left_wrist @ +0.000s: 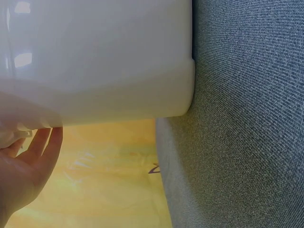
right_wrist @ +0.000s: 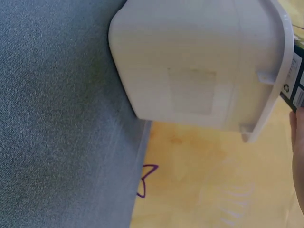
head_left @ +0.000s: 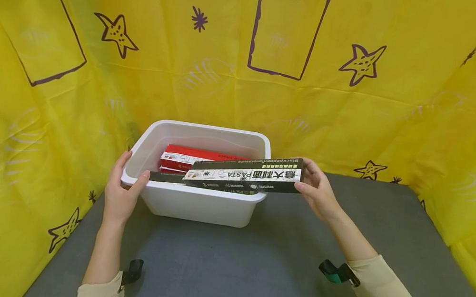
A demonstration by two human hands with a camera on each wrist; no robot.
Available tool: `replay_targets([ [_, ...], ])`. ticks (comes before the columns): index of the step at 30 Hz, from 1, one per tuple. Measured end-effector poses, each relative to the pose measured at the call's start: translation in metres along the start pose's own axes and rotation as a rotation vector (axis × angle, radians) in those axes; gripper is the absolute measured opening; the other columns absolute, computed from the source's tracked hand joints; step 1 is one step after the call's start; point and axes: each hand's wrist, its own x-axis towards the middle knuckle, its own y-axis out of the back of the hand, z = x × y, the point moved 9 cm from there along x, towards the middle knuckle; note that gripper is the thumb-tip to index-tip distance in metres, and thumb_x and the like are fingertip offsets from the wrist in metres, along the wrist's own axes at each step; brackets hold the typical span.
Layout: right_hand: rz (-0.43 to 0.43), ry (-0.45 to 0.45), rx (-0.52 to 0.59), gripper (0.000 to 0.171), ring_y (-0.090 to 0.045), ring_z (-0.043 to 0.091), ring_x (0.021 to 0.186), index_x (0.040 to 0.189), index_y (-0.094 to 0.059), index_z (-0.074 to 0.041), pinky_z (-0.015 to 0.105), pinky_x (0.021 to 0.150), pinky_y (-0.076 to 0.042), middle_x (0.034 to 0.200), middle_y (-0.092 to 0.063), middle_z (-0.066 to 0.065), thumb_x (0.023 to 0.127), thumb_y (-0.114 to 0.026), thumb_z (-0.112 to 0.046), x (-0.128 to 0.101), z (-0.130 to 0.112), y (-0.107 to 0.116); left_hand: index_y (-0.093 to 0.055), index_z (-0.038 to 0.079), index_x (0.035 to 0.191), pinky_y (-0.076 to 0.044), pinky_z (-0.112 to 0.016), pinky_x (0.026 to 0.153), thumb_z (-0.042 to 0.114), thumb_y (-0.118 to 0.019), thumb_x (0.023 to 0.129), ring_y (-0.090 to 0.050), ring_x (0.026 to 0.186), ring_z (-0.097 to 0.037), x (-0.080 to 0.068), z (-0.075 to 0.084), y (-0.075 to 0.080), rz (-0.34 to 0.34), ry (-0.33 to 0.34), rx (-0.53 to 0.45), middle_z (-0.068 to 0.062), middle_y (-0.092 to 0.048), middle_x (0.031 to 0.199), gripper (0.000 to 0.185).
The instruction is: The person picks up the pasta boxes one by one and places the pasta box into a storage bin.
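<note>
Right hand holds pasta box across bin rim, apparently resting.

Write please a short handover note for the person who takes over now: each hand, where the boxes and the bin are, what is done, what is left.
Left hand: grips the near left rim of the white bin, thumb over the edge.
Right hand: holds the black pasta box by its right end; the box lies across the bin's near rim.
Done: a red box and another black box lie inside the bin.
Left: the held box is not yet inside. The bin stands on the grey table.
</note>
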Motion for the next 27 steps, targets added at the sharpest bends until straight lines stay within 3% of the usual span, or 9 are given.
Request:
replay_targets([
  [7,0.037,-0.026,-0.023,0.048,-0.053,0.016,0.111,0.133,-0.049,-0.004,0.025,0.091,-0.049,0.127,-0.055,0.004,0.087,-0.059,0.003,0.002,0.006,0.01,-0.043,0.028,0.147,-0.039,-0.048,0.099,0.027,-0.068,0.088,-0.043,0.122,-0.021,0.0,-0.001,0.0,-0.005,0.014,0.001,0.006,-0.041,0.148,0.064],
  [13,0.058,-0.072,-0.144,0.052,-0.045,0.014,0.127,0.136,-0.046,-0.01,0.023,0.1,-0.041,0.136,-0.048,0.001,0.088,-0.061,0.004,0.004,0.01,0.011,-0.043,0.028,0.147,-0.039,-0.049,0.099,0.027,-0.068,0.088,-0.044,0.121,-0.021,0.0,-0.001,0.0,-0.004,0.014,-0.006,0.006,-0.042,0.147,0.065],
  [19,0.088,-0.069,-0.266,0.051,-0.049,0.012,0.124,0.134,-0.046,0.0,0.024,0.102,-0.04,0.128,-0.055,-0.004,0.086,-0.063,0.006,0.007,0.013,0.013,-0.042,0.028,0.148,-0.038,-0.053,0.101,0.027,-0.068,0.088,-0.043,0.122,-0.022,0.0,-0.002,-0.001,-0.006,0.021,-0.006,0.005,-0.042,0.148,0.065],
  [27,0.096,-0.084,-0.429,0.058,-0.049,0.026,0.129,0.139,-0.049,0.001,0.03,0.1,-0.043,0.14,-0.05,0.009,0.085,-0.07,0.003,0.009,0.014,0.006,-0.043,0.027,0.147,-0.039,-0.046,0.099,0.027,-0.068,0.088,-0.043,0.121,-0.021,0.0,-0.002,-0.001,0.002,0.019,-0.008,0.004,-0.043,0.147,0.064],
])
